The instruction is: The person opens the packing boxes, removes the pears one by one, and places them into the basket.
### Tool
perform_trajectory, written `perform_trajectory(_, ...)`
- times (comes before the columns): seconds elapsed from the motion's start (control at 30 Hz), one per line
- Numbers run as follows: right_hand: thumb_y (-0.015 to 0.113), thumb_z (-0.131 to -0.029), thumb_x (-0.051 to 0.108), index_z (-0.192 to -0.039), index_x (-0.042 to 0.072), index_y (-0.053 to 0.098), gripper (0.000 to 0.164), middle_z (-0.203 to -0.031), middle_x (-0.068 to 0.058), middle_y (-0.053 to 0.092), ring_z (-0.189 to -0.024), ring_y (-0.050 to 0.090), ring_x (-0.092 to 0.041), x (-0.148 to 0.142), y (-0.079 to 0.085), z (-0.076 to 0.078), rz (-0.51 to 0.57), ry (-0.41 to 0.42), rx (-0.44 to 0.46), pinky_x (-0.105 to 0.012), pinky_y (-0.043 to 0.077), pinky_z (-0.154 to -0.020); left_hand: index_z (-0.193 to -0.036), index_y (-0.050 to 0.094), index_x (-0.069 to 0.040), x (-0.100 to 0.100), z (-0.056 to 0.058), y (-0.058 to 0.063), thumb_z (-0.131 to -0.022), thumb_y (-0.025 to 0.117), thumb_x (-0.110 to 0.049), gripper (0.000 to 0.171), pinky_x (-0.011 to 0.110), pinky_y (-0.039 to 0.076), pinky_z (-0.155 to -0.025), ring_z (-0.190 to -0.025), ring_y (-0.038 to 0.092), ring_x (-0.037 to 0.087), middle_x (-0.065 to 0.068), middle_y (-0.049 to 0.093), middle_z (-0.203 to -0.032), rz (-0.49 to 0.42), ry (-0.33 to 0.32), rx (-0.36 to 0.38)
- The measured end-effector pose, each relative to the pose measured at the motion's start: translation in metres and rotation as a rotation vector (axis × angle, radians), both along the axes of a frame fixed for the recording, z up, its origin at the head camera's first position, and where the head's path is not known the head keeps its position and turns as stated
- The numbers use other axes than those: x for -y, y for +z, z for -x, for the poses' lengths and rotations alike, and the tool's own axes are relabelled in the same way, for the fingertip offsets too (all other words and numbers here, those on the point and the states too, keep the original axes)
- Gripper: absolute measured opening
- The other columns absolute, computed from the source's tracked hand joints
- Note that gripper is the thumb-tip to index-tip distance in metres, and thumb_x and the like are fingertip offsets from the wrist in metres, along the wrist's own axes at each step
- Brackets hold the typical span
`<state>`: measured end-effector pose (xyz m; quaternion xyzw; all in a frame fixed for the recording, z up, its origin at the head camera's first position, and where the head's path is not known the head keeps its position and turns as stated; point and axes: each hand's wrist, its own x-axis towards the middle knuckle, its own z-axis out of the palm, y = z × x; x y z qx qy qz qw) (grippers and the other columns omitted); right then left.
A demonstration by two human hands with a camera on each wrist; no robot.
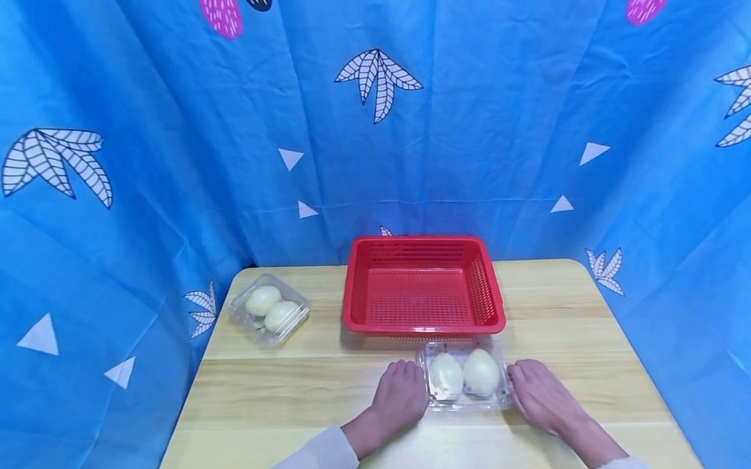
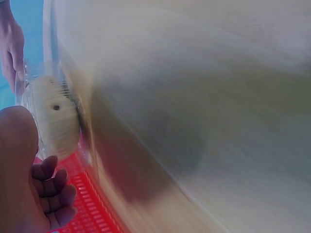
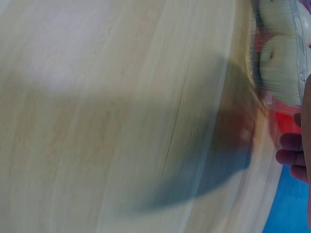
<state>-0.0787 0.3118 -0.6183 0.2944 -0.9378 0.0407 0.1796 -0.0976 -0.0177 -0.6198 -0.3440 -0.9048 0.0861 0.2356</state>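
A clear plastic clamshell box (image 1: 462,404) lies in front of the red basket, with two pale pear-like fruits (image 1: 481,373) inside. My left hand (image 1: 401,394) holds its left end with bent fingers; in the left wrist view, the thumb is at the box and the fingertips (image 2: 60,201) curl below it. At the right end, my right hand (image 1: 538,394) grips the box, its fingers (image 3: 291,158) bent beside the wall in the right wrist view. The lid looks closed over the fruits. Exactly where each thumb presses is partly hidden.
Just behind the box stands a red plastic basket (image 1: 494,292) with slotted walls. A second clear box (image 1: 238,310) holding two similar fruits (image 1: 282,316) sits at the table's back left corner. Blue patterned curtains (image 1: 471,121) surround the wooden table (image 1: 251,418) at the back and sides.
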Motion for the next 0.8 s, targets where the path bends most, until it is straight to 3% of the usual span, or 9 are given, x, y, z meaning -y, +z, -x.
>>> perform_trajectory(0.3,0.061,-0.086,0.016,-0.098,0.004,0.059,0.018,-0.082,-0.001,0.052,-0.080,0.055,-0.019,0.013,-0.002,0.005,-0.006,0.036,-0.025,-0.040,0.054,-0.081,-0.078,0.055,-0.016,0.014,-0.002,0.002,-0.094,0.056,-0.042,0.030,0.024,0.020,-0.057,-0.064,0.030,0.012,-0.004,0.044,-0.070,0.014,0.042,0.009)
perform_trajectory(0.5,0.060,-0.086,0.018,-0.097,0.003,0.059,0.018,-0.082,-0.001,0.051,-0.081,0.054,-0.020,0.021,-0.002,0.007,-0.024,0.056,-0.030,-0.041,0.055,-0.082,-0.076,0.052,-0.017,0.023,-0.002,0.000,-0.093,0.057,-0.041,0.031,0.025,0.016,-0.057,-0.063,0.030,0.013,-0.004,0.043,-0.069,0.011,0.047,0.008)
perform_trajectory(0.8,0.057,-0.088,0.021,-0.095,0.008,0.055,0.015,-0.082,-0.001,0.048,-0.079,0.050,-0.019,0.034,-0.002,0.013,-0.063,0.063,-0.011,-0.039,0.052,-0.081,-0.079,0.054,-0.016,0.038,-0.001,-0.001,-0.095,0.055,-0.038,0.027,0.024,0.023,-0.057,-0.064,0.033,0.013,-0.003,0.044,-0.070,-0.006,0.069,0.064)
